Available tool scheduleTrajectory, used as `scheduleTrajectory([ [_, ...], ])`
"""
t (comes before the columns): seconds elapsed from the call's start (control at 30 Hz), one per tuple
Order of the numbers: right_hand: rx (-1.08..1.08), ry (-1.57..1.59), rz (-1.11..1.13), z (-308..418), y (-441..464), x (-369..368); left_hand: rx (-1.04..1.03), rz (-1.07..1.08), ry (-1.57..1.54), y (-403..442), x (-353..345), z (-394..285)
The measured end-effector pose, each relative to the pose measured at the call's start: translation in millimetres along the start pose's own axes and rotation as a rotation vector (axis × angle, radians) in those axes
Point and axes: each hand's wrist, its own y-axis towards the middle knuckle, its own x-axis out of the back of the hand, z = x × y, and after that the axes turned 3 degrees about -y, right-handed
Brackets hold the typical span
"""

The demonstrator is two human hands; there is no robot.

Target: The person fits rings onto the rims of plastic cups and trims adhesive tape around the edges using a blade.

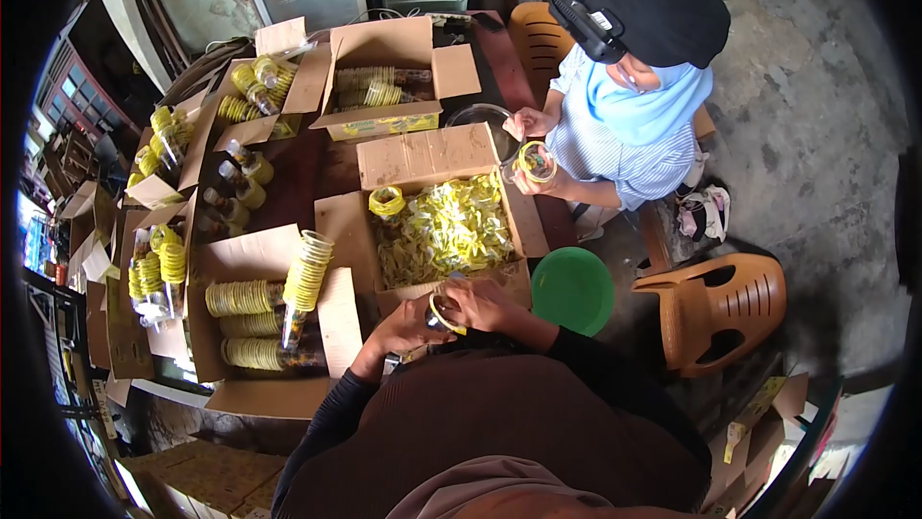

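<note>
Close to my body, my left hand (399,325) is wrapped round a clear plastic cup (444,315) with a yellow rim. My right hand (480,306) is at the cup's rim, its fingers pressed together; what they pinch is too small to make out. Just beyond my hands stands an open cardboard box (373,260) full of yellow and clear plastic scraps (447,226), with a yellow-rimmed cup (386,200) at its back left corner. A stack of yellow-rimmed cups (309,269) leans in the box on the left.
Across the table's right side, a co-worker (624,125) holds another cup (536,164). A green basin (572,290) and an orange chair (720,313) stand at the right. More boxes of cups (384,39) and several bottles (235,188) are at the back and left.
</note>
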Motion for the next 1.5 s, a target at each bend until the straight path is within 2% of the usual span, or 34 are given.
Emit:
scheduleTrajectory([
  [0.03,-0.003,0.014,-0.001,0,0,-1,-0.004,0.006,0.0,3,-2,12],
  [0.1,-0.013,0.022,0.034,-5,2,0,-0.235,-0.102,0.125,7,-7,38],
  [0.13,-0.043,0.057,0.093,-8,3,2,-0.096,-0.068,-0.412,7,-9,40],
  [0.17,-0.073,0.094,0.153,-9,4,3,-0.092,-0.066,-0.412,7,-7,42],
  [0.2,-0.075,0.098,0.154,-12,4,3,-0.101,-0.099,-0.195,5,0,16],
  [0.23,0.024,0.189,0.076,-15,5,3,-0.113,-0.134,0.023,5,4,2],
  [0.27,0.123,0.28,-0.003,-19,6,3,-0.112,-0.133,0.022,6,5,3],
  [0.3,0.122,0.281,-0.002,-23,7,1,-0.189,-0.172,-0.053,6,4,5],
  [0.37,0.314,0.194,-0.127,-32,10,-2,-0.265,-0.21,-0.13,8,5,3],
  [0.43,0.31,0.196,-0.089,-42,11,-11,-0.247,-0.278,-0.069,9,6,-5],
  [0.5,0.32,0.368,-0.458,-48,16,-33,-0.302,-0.339,0.021,15,1,2],
  [0.53,0.382,0.122,-0.54,-53,19,-35,-0.323,-0.423,0.055,18,-2,2],
  [0.57,0.38,0.121,-0.545,-53,23,-41,-0.344,-0.507,0.09,21,-4,3],
  [0.63,0.001,1.008,-0.371,-38,32,-38,-0.343,-0.583,0.202,24,-9,8],
  [0.67,0.027,0.666,-0.321,-29,28,-21,-0.228,-0.593,0.286,23,-10,8],
  [0.7,0.029,0.666,-0.321,-31,35,-22,-0.111,-0.602,0.369,23,-10,8],
  [0.77,-0.356,1.273,-0.18,-35,49,-33,-0.07,-0.66,0.455,23,-10,5],
  [0.8,0.01,0.789,-0.298,-38,54,-35,-0.063,-0.69,0.518,23,-9,6],
  [0.83,0.011,0.79,-0.3,-38,57,-39,-0.058,-0.72,0.582,24,-7,7],
  [0.9,-0.104,1.152,-0.344,-35,68,-46,-0.103,-0.763,0.621,26,-5,13],
  [0.93,-0.231,1.397,-0.203,-40,73,-49,-0.102,-0.772,0.66,26,-3,13],
  [1.03,-0.266,1.505,-0.249,-39,77,-56,-0.043,-0.753,0.645,24,-2,11],
  [1.07,-0.264,1.505,-0.247,-38,76,-58,0.016,-0.723,0.592,22,-2,11],
  [1.1,-0.301,1.364,-0.348,-36,75,-58,0.018,-0.725,0.592,22,-2,14],
  [1.13,-0.338,1.22,-0.444,-34,72,-57,-0.079,-0.747,0.573,22,-2,20],
  [1.17,-0.339,1.221,-0.44,-39,69,-51,-0.177,-0.768,0.552,22,-2,25],
  [1.2,-0.326,1.078,-0.295,-42,66,-32,-0.259,-0.817,0.586,22,-1,25],
  [1.23,-0.311,0.933,-0.151,-44,64,-24,-0.255,-0.817,0.583,22,2,20],
  [1.3,-0.272,0.805,-0.223,-41,58,-21,-0.282,-0.785,0.419,20,9,8],
  [1.37,-0.389,0.963,-0.101,-35,50,-9,-0.271,-0.741,0.398,18,10,12],
  [1.43,-0.314,1.077,-0.102,-47,45,-3,-0.292,-0.797,0.424,20,7,32],
  [1.5,-0.183,0.54,-0.411,-55,38,-4,-0.244,-0.776,0.431,22,8,51],
])
